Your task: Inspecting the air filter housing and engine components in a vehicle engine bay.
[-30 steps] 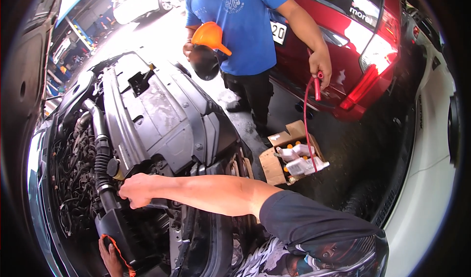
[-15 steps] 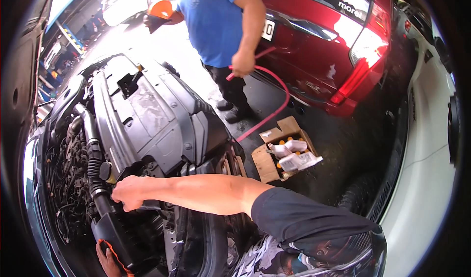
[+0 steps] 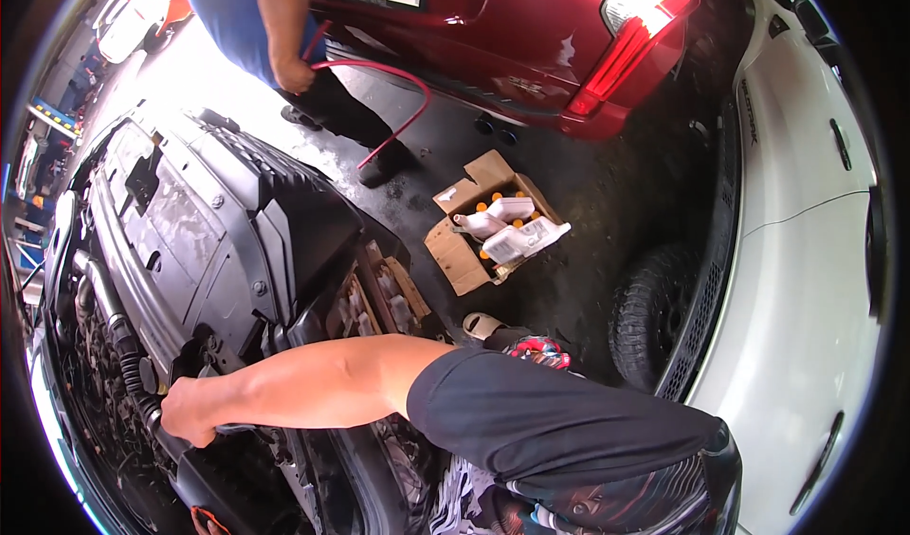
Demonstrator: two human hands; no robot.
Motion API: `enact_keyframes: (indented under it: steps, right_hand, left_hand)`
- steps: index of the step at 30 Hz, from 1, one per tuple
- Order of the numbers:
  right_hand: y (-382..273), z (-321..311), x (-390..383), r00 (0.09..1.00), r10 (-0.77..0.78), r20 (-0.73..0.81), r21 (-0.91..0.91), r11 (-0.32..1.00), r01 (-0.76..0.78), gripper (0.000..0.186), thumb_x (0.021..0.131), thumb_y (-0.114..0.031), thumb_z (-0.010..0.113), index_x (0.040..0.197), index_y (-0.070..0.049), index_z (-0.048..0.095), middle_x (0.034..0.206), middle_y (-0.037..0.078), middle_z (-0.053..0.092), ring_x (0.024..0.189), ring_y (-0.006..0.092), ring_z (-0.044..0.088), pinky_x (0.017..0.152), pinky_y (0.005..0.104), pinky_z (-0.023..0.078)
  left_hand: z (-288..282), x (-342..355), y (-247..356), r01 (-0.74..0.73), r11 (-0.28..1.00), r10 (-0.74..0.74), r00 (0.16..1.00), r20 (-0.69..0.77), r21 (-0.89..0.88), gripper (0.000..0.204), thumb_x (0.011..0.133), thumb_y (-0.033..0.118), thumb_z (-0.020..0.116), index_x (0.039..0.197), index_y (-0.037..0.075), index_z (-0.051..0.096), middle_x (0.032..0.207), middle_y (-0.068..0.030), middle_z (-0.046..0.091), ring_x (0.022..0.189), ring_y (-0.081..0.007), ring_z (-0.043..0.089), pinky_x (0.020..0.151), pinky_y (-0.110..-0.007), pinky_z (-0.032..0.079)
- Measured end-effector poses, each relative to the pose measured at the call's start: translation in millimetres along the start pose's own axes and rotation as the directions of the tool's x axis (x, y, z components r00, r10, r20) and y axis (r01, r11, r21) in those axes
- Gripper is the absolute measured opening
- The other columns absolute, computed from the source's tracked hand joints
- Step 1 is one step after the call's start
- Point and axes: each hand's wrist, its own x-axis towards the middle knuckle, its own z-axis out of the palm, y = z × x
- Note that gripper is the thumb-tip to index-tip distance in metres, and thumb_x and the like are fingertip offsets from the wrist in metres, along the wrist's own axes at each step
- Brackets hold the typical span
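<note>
My right hand (image 3: 190,408) reaches in from the right on a bare forearm with a dark sleeve. Its fingers are curled closed at the ribbed black intake hose (image 3: 131,360), beside the engine bay's front. Whatever they grip is hidden under the hand. Below it lies a black plastic housing (image 3: 213,483). At the bottom edge, only a sliver of my left hand (image 3: 216,529) shows, next to an orange strip (image 3: 201,514) along that housing; its fingers are mostly out of the picture.
A co-worker in a blue shirt (image 3: 227,23) stands ahead, one hand on a pink hose (image 3: 417,90). Behind is a red car (image 3: 493,42). An open cardboard box (image 3: 455,260) of bottles with orange caps sits on the floor. A white vehicle (image 3: 806,279) flanks the right.
The view has swung right, so everything sits further left and higher. The left hand has mostly slipped out of the lower edge. My right hand stays closed beside the hose.
</note>
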Motion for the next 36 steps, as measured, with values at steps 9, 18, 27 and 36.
enact_keyframes:
  steps: [9,18,27,36]
  right_hand:
    - [1,-10,-6,0.984,-0.077,-0.163,0.022,0.996,0.082,0.024,0.065,-0.014,0.073,0.088,-0.007,0.078,0.090,0.012,0.075,0.089,0.0295,0.072,0.072,0.0419,0.056]
    - [-2,-1,-11,0.992,-0.096,-0.086,0.143,0.984,0.108,0.017,0.074,-0.014,0.066,0.083,-0.002,0.075,0.087,0.020,0.072,0.087,0.0380,0.071,0.075,0.0461,0.057]
    - [-31,15,-8,0.969,-0.192,0.153,0.168,0.972,0.166,0.039,0.086,-0.025,0.066,0.118,-0.004,0.066,0.111,0.020,0.069,0.112,0.0360,0.064,0.094,0.0453,0.051]
    - [-20,4,-7,0.953,-0.230,0.199,0.076,0.973,0.219,0.041,0.090,-0.027,0.066,0.124,-0.005,0.061,0.107,0.013,0.069,0.106,0.0327,0.064,0.093,0.0437,0.050]
  left_hand:
    - [17,-4,24,0.174,0.980,-0.181,0.982,-0.062,-0.101,0.059,0.099,0.039,0.053,0.144,0.002,0.048,0.132,-0.0186,0.059,0.112,-0.0318,0.060,0.093,-0.040,0.047]
    - [10,24,-54,0.066,0.995,-0.055,0.989,-0.137,0.075,0.050,0.104,0.034,0.043,0.143,0.003,0.049,0.142,-0.0174,0.053,0.136,-0.0320,0.047,0.112,-0.038,0.033]
    - [0,0,-44,0.175,0.946,-0.103,0.960,-0.261,0.272,0.050,0.102,0.040,0.043,0.142,0.011,0.049,0.142,-0.0181,0.053,0.131,-0.0387,0.049,0.109,-0.044,0.038]
    - [10,14,-7,0.160,0.925,-0.098,0.977,-0.190,0.346,0.058,0.097,0.047,0.048,0.145,0.015,0.045,0.150,-0.0144,0.046,0.131,-0.0426,0.048,0.106,-0.050,0.042]
